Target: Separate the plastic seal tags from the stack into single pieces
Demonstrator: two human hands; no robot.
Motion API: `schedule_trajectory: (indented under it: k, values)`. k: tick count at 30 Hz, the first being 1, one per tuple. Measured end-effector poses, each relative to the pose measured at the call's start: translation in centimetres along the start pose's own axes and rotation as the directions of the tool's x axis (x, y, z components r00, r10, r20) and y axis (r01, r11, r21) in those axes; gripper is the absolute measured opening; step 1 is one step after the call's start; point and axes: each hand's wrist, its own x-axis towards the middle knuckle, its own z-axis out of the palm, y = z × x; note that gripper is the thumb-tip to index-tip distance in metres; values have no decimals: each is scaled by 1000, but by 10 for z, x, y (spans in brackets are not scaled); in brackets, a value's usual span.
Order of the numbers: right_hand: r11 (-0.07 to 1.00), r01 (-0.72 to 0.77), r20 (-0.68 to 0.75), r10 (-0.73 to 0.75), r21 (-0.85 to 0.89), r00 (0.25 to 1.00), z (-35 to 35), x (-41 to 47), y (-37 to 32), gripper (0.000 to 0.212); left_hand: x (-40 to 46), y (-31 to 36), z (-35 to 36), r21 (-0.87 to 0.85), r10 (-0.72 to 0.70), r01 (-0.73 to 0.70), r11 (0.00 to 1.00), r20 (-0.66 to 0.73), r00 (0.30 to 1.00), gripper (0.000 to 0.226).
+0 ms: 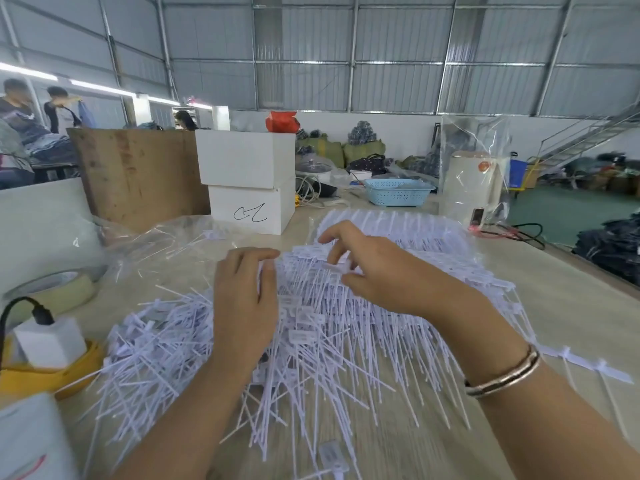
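A stack of joined white plastic seal tags [408, 237] lies in rows across the middle of the table. A loose heap of single tags [166, 344] spreads in front of it, their thin tails pointing toward me. My left hand [244, 303] lies on the near edge of the stack, fingers curled over the tag heads there. My right hand [372, 268] pinches one tag head [337, 266] between thumb and fingers at the top of the stack. A bangle sits on my right wrist.
Two stacked white boxes [247, 183] stand behind the stack, with a wooden panel [138, 174] to their left. A blue basket [398, 191] and a white appliance [472, 187] are at the back right. Tape roll [55, 289], a white charger [50, 342] and clear plastic wrap sit at the left.
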Motion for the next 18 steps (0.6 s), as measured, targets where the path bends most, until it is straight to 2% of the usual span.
schedule_trajectory:
  k: [2,4,6,8,10,12,15,18]
  values:
    - [999,28,-8,-28,25,1000,6,0,-3,47,-4,14,2,-210,79,-41,977,176,981,25]
    - [996,71,-13,-71,45,997,10,1,-5,46,-9,23,6,-328,110,-4,945,305,946,19]
    - [995,90,-22,-88,49,996,11,2,-6,39,-11,25,9,-346,96,13,938,296,950,2]
    - [996,83,-45,-84,-25,995,7,1,-3,27,-10,21,9,-385,56,34,922,223,973,15]
    - [979,61,-43,-70,-195,997,1,-1,0,13,-9,18,7,-403,18,63,913,195,981,16]
    - [949,41,-4,-44,-311,999,-2,-2,1,17,-9,17,7,-388,16,73,919,221,975,14]
    - [928,49,31,-40,-369,999,2,-2,-1,25,-11,21,9,-419,-49,173,892,290,956,15]
    - [907,90,-29,-112,-411,993,5,1,-1,25,-8,22,8,-506,-182,360,784,367,912,26]
